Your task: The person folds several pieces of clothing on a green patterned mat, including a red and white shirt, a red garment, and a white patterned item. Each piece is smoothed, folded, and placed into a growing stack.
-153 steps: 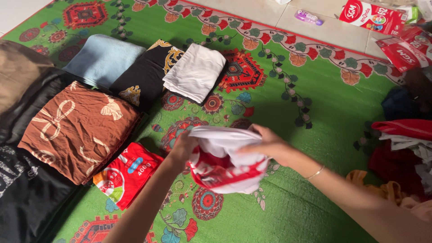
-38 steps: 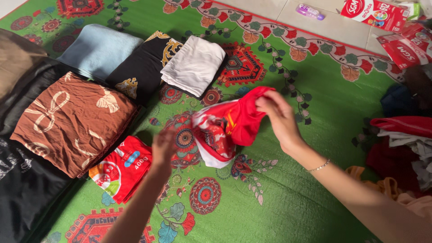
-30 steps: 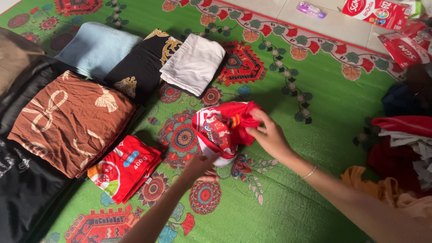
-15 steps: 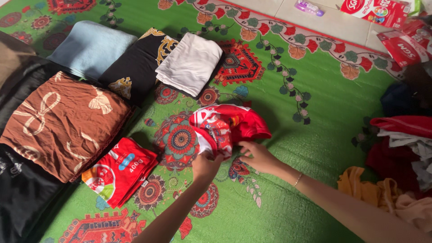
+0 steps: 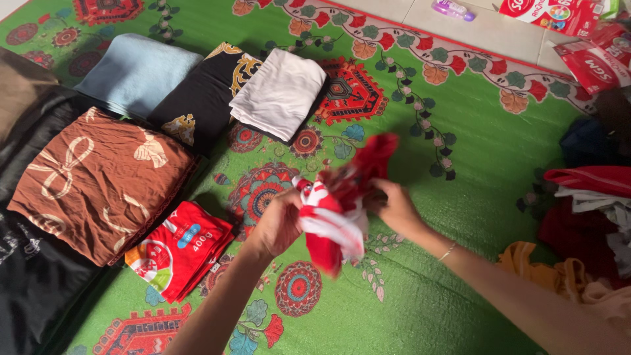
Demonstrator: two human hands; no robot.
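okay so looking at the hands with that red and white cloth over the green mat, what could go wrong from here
The left hand and right hand hold the bunched red and white cloth garment in the air, blurred, so a loose grip could let it drop unfolded. It hangs close to the folded red printed cloth and could brush it askew. The unfolded clothes heap sits beside the right forearm and might get dragged.

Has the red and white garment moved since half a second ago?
Yes. The red and white garment lay on the green mat then; now both hands, left hand and right hand, hold it bunched above the mat.
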